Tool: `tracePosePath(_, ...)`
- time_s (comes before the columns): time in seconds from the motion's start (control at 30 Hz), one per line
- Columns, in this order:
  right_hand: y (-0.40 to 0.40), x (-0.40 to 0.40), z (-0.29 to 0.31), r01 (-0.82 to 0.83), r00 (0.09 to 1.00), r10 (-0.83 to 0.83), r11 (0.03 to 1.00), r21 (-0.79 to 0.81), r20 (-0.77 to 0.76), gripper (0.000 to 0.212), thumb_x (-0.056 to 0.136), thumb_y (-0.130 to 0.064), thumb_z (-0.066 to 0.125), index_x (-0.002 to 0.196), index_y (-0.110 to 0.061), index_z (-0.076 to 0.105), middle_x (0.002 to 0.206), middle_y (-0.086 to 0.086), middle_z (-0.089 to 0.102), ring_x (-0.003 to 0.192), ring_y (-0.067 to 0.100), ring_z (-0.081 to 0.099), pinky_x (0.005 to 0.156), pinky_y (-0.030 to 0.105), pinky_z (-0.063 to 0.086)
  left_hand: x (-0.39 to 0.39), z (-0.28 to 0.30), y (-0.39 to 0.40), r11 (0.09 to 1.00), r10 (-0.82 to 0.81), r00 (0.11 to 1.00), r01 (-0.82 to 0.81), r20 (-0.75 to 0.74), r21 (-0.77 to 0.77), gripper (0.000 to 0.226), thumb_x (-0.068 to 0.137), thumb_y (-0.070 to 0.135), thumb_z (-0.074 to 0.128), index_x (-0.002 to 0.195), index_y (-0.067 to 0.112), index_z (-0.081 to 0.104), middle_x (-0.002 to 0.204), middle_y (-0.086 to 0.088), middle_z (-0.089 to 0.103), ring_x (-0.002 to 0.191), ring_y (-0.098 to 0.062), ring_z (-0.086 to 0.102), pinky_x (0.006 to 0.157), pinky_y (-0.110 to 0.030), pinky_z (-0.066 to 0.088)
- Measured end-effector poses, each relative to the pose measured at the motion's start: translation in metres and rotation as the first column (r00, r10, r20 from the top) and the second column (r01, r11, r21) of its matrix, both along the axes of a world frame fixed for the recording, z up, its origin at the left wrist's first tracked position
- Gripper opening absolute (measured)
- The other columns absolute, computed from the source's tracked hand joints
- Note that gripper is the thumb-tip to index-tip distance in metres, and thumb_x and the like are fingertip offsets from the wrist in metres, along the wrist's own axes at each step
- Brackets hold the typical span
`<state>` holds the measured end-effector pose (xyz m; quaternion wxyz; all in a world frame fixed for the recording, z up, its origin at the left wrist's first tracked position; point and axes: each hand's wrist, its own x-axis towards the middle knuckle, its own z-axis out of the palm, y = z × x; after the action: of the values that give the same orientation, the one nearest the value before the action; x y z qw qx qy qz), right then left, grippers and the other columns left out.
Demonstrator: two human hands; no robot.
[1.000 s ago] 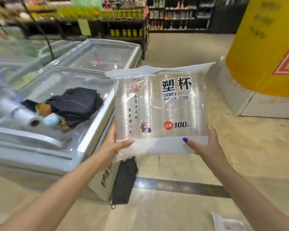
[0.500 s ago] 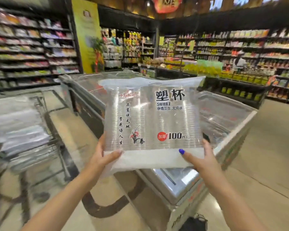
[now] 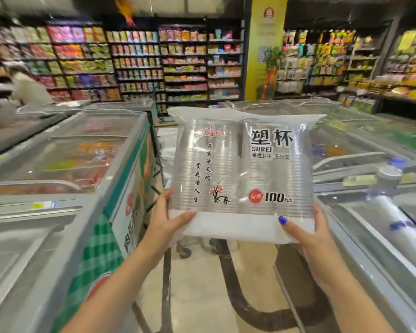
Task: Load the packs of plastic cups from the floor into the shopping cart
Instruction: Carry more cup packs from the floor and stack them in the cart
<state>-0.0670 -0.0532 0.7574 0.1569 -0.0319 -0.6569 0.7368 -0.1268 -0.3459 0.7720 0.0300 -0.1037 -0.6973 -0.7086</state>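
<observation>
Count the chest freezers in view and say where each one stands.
2. One chest freezer stands left of the held pack of plastic cups; the other freezer stands right of it. The pack may hide more behind it.

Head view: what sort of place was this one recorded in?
A supermarket aisle, most likely: long shelves of packaged goods line the back, and glass-topped chest freezers flank the floor on both sides.
</observation>
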Motion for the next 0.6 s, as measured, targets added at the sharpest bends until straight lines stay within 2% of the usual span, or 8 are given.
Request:
tracePosePath(0.03,-0.007,-0.015,-0.004,-0.016,1.000,0.016,1.000,-0.016,0.009,0.086,0.060,-0.032,0.085,0.135,-0.034,0.044,0.117,-0.007,0.070,0.098,0.013,0.071,0.064,0.023,0.058,-0.010,-0.003,-0.007,1.000,0.020,1.000,-0.020,0.012,-0.006,0.115,0.042,0.059,0.086,0.139,0.027,0.034,0.136,0.001,0.052,0.113,-0.010,0.061,0.094,-0.030,0.050)
tracePosePath(0.1,-0.019,-0.045,-0.011,-0.042,0.999,0.042,0.999,-0.022,0.029,0.101,0.046,-0.048,0.093,0.135,-0.034,0.046,0.116,-0.006,0.071,0.099,0.015,0.071,0.065,0.026,0.058,-0.030,-0.009,-0.020,0.998,0.057,0.998,-0.056,0.023,-0.012,0.106,0.045,0.055,0.081,0.136,0.032,0.033,0.135,0.006,0.050,0.106,-0.001,0.061,0.082,-0.017,0.050)
tracePosePath(0.2,-0.026,-0.094,-0.016,-0.075,0.995,0.076,0.997,-0.015,0.056,0.118,0.028,-0.065,0.092,0.134,-0.037,0.047,0.120,-0.005,0.068,0.106,0.020,0.069,0.073,0.035,0.058,-0.065,-0.017,-0.030,0.994,0.103,0.993,-0.101,0.057,-0.048,0.099,0.046,0.058,0.077,0.131,0.041,0.028,0.138,0.010,0.044,0.109,0.001,0.055,0.078,-0.013,0.046)
tracePosePath(0.27,-0.029,-0.133,-0.018,-0.098,0.993,0.099,0.995,-0.008,0.059,0.120,0.027,-0.070,0.089,0.135,-0.039,0.046,0.123,-0.006,0.066,0.107,0.020,0.068,0.072,0.033,0.059,-0.098,-0.023,-0.034,0.993,0.119,0.990,-0.118,0.074,-0.027,0.098,0.048,0.058,0.078,0.132,0.042,0.030,0.140,0.007,0.044,0.115,-0.006,0.054,0.089,-0.020,0.049)
tracePosePath(0.33,-0.030,-0.175,-0.019,-0.123,0.991,0.123,0.992,-0.017,0.059,0.120,0.028,-0.071,0.087,0.135,-0.041,0.044,0.122,-0.008,0.066,0.106,0.016,0.068,0.073,0.031,0.059,-0.134,-0.026,-0.033,0.990,0.139,0.986,-0.140,0.094,0.007,0.099,0.047,0.063,0.083,0.131,0.044,0.035,0.141,0.006,0.046,0.122,-0.017,0.053,0.103,-0.042,0.045)
tracePosePath(0.37,-0.029,-0.198,-0.019,-0.135,0.989,0.136,0.991,-0.024,0.060,0.119,0.029,-0.071,0.087,0.135,-0.041,0.043,0.122,-0.009,0.066,0.105,0.014,0.069,0.074,0.032,0.059,-0.155,-0.027,-0.032,0.988,0.146,0.985,-0.150,0.096,0.030,0.098,0.046,0.063,0.084,0.130,0.045,0.037,0.140,0.007,0.048,0.124,-0.019,0.053,0.106,-0.047,0.042)
tracePosePath(0.5,-0.024,-0.298,-0.012,-0.165,0.984,0.165,0.986,-0.001,0.070,0.117,0.036,-0.070,0.087,0.138,-0.037,0.041,0.121,-0.009,0.065,0.102,0.012,0.069,0.074,0.032,0.060,-0.244,-0.024,-0.024,0.981,0.179,0.976,-0.187,0.121,0.055,0.097,0.049,0.062,0.084,0.132,0.044,0.037,0.134,0.013,0.052,0.122,-0.017,0.054,0.107,-0.048,0.041)
tracePosePath(0.6,-0.025,-0.369,-0.006,-0.199,0.977,0.199,0.980,-0.016,0.072,0.090,0.061,-0.050,0.085,0.138,-0.035,0.042,0.121,-0.007,0.066,0.102,0.013,0.069,0.076,0.034,0.058,-0.306,-0.017,-0.023,0.982,0.170,0.977,-0.178,0.130,0.055,0.103,0.051,0.056,0.086,0.138,0.034,0.035,0.131,0.005,0.057,0.113,-0.015,0.062,0.099,-0.042,0.049)
